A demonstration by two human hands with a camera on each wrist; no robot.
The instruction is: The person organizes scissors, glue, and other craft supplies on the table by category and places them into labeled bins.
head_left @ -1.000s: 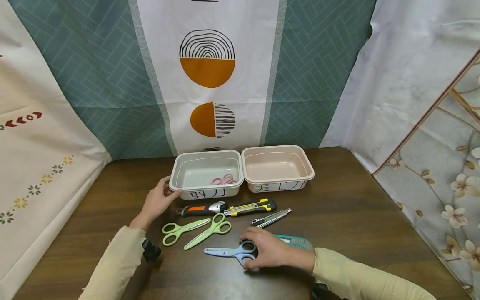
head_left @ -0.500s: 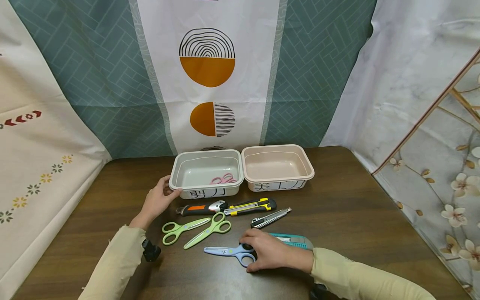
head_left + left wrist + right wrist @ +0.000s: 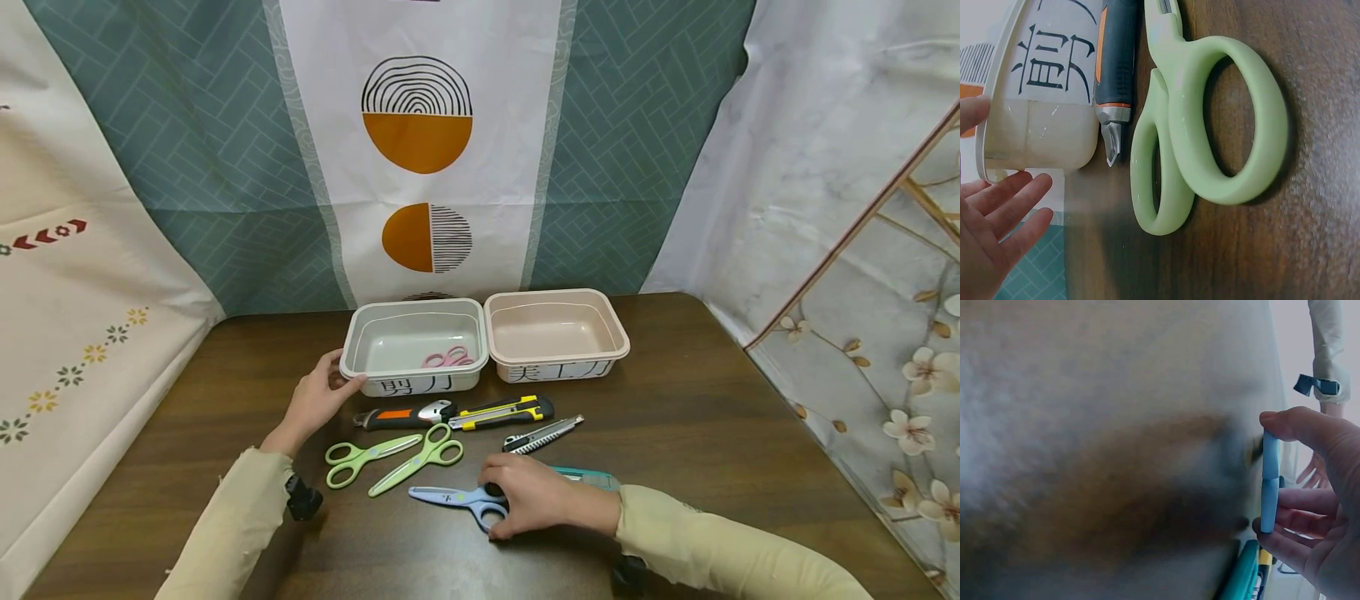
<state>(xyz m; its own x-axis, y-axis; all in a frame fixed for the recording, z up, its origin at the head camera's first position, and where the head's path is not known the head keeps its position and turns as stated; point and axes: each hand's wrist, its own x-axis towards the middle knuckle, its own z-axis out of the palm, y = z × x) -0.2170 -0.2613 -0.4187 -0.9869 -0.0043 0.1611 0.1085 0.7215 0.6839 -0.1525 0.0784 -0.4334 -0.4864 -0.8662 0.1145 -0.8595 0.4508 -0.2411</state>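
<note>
In the head view my left hand (image 3: 315, 404) holds the near left corner of a grey-green plastic box (image 3: 351, 373), thumb at the front rim, fingers at the side. Pink scissors (image 3: 448, 357) lie inside that box. My right hand (image 3: 528, 496) grips blue scissors (image 3: 450, 497) by the handles, blades pointing left. The right wrist view shows the thumb and fingers pinching the blue handle loops (image 3: 1270, 478) edge-on. Two pairs of green scissors (image 3: 367, 455) (image 3: 423, 458) lie left of the blue pair. A teal utility knife (image 3: 596, 478) is partly hidden behind my right hand.
A pink plastic box (image 3: 555, 361) stands right of the grey-green one; both have labels in front. Before them lie an orange-and-black utility knife (image 3: 397, 418), a yellow-and-black utility knife (image 3: 502, 412) and a small silver-and-black one (image 3: 543, 435). Cloth hangs behind the wooden table (image 3: 697, 400).
My right hand has closed its hold on the blue scissors and shifted slightly left; the blade tip has swung up a little in view. My left hand has stayed at the box.
</note>
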